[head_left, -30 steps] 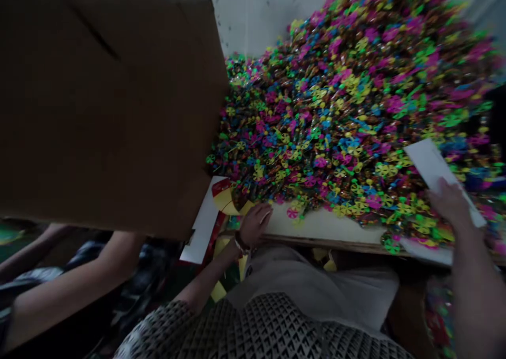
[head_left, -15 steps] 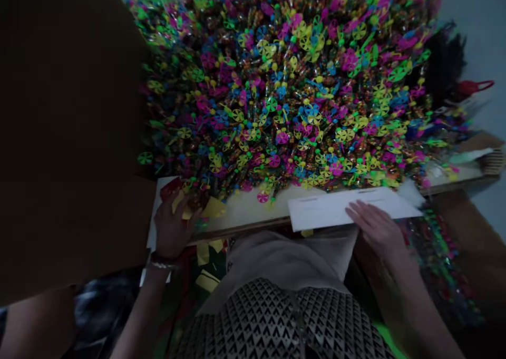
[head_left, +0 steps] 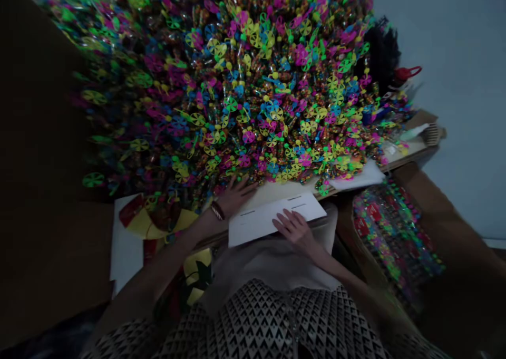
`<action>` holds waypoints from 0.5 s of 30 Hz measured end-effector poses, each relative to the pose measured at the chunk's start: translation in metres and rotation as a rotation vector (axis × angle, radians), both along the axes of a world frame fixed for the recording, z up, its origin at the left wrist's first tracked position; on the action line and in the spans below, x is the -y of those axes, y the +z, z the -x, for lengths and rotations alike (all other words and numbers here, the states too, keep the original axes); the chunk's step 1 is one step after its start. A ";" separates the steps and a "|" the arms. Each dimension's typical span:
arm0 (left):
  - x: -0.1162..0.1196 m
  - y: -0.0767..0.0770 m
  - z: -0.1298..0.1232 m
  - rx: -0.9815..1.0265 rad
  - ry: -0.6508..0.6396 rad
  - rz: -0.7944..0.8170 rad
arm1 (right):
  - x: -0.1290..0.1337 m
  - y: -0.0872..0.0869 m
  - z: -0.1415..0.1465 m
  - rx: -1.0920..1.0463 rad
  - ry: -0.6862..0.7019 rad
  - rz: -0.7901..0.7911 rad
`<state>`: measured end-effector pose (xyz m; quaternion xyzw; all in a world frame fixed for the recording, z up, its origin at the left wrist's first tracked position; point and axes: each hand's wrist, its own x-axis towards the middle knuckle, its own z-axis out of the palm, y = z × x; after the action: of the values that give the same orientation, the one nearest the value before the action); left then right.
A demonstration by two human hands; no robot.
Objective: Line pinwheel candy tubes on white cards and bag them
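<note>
A white card with printed lines (head_left: 253, 222) lies at the table's front edge, above my lap. My right hand (head_left: 294, 230) rests on its right part, fingers stretched out and slightly apart. My left hand (head_left: 234, 196) lies with spread fingers just behind the card's left part, by the front of the pile. Its fingertips touch the edge of the pile of small candy-filled tubes with coloured fan tops (head_left: 245, 106). Neither hand grips anything that I can see.
Yellow and red packaging (head_left: 144, 222) lies on a white sheet (head_left: 123, 243) at the left, beside a dark cardboard box (head_left: 51, 243). At the lower right, an open carton holds bagged colourful items (head_left: 395, 232). A red-handled object (head_left: 407, 73) sits at the back right.
My left hand has moved right, away from the yellow and red packaging, to the pile's front edge. The white card and my right hand have shifted left in view, as the camera turned right.
</note>
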<state>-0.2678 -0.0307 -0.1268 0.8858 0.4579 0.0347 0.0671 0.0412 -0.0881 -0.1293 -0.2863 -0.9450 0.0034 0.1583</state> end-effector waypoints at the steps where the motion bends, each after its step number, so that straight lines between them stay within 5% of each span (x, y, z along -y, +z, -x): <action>1: -0.010 0.000 0.008 -0.007 -0.004 -0.016 | -0.003 -0.006 0.005 -0.007 0.002 0.015; 5: -0.025 0.013 0.031 0.008 -0.031 -0.065 | -0.023 -0.024 0.024 0.022 -0.055 0.110; 10: 0.002 0.028 0.022 0.115 0.058 -0.097 | -0.024 -0.016 0.029 0.021 -0.006 0.151; 13: 0.028 0.026 0.007 0.199 0.129 -0.082 | -0.034 -0.011 -0.018 -0.132 -0.134 0.045; 15: 0.046 0.020 -0.005 0.212 0.171 -0.034 | -0.057 -0.010 -0.073 -0.276 -0.467 -0.045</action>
<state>-0.2626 -0.0768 -0.1069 0.8359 0.5214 0.1415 0.0971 0.1142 -0.0314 -0.1391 -0.4899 -0.8225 -0.0151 0.2885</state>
